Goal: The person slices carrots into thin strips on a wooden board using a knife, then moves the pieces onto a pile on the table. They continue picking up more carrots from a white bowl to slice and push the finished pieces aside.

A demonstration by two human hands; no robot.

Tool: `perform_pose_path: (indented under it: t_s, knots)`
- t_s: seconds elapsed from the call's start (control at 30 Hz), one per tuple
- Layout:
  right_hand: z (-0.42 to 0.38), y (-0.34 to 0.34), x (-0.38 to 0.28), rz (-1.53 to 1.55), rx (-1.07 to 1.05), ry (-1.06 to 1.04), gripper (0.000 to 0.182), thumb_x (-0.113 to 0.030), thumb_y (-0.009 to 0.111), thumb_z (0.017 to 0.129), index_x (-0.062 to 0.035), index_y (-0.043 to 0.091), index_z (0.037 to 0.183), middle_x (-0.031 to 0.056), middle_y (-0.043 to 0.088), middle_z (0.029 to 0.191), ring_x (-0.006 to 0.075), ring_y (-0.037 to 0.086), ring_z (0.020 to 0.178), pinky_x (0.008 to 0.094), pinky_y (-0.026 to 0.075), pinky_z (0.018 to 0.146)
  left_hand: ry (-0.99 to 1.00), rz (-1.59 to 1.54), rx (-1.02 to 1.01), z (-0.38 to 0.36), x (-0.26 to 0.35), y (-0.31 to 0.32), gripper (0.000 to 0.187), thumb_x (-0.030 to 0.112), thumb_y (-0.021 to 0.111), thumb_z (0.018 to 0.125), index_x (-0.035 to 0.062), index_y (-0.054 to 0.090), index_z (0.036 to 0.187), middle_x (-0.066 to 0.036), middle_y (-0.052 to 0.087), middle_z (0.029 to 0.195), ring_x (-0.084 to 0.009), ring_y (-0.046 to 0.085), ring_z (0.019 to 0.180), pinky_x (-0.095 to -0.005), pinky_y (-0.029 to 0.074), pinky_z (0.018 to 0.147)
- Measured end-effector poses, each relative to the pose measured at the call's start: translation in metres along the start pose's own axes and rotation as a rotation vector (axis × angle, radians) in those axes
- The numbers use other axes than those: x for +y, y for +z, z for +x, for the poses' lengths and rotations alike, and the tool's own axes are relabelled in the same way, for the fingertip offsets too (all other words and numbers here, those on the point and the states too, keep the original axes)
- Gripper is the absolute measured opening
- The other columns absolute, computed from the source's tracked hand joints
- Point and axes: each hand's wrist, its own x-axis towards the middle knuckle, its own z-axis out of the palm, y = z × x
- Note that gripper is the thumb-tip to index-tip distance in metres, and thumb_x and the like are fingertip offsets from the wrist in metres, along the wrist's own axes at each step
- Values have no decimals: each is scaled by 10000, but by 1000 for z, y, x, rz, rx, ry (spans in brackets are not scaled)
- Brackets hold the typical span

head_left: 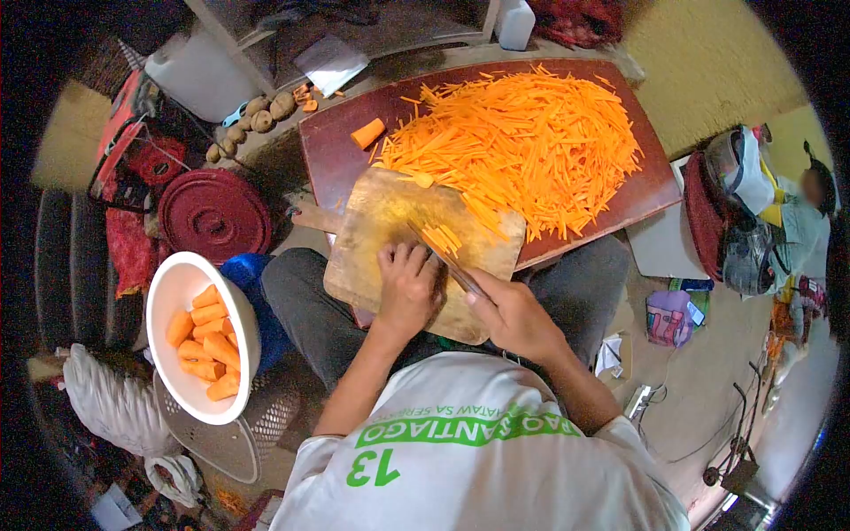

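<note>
My right hand [516, 317] is closed round the handle of a knife [449, 259], its blade slanting up and left over the wooden cutting board [372, 208]. Just right of the blade lie a few cut carrot sticks [445, 237]. On the board left of the knife, my left hand [410, 285] has its fingers bent and pressed down; what is under them is hidden. Behind the board, a big heap of carrot strips [540, 142] covers much of the dark red table [332, 150]. A thick carrot piece [367, 134] lies at the heap's left.
At left stands a white bowl [159, 354] holding several carrot chunks [212, 341]. Behind it is a round dark red lid [214, 217]. Several brown potato-like lumps [261, 119] lie beyond the table's left edge. Bags and a purple container [669, 317] are at right.
</note>
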Motion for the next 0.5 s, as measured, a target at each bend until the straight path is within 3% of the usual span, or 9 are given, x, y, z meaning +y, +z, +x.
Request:
perform_pose_path:
  t_s: [0.07, 0.37, 0.47, 0.5]
  knots:
    - [-15, -10, -12, 7, -53, 81, 354, -167, 549, 1088, 15, 598, 1387, 289, 686, 985, 448, 724, 930, 452, 556, 815, -18, -8, -5, -1, 1, -1, 460, 97, 829, 682, 3, 730, 1121, -167, 631, 1086, -383, 581, 1092, -569, 394, 994]
    - [4, 0, -2, 54, 30, -18, 363, -174, 573, 1080, 35, 603, 1375, 276, 667, 956, 392, 701, 860, 430, 544, 798, -18, -29, -22, -3, -4, 3, 537, 98, 826, 659, -14, 711, 1171, -200, 626, 1125, -406, 578, 1163, -585, 391, 1039]
    - [-12, -11, -9, 60, -82, 178, 457, -223, 577, 1083, 53, 579, 1448, 349, 716, 1177, 495, 723, 1100, 498, 575, 944, -36, -40, -8, -6, -3, 2, 534, 87, 823, 654, -20, 710, 1165, -205, 626, 1126, -416, 580, 1172, -593, 390, 1055]
    - [-13, -10, -9, 40, -85, 170, 450, -218, 575, 1083, 54, 585, 1441, 346, 719, 1171, 492, 727, 1092, 496, 577, 940, -37, -56, 0, -5, -1, -1, 530, 81, 820, 653, -22, 710, 1162, -203, 626, 1120, -416, 583, 1167, -593, 392, 1057]
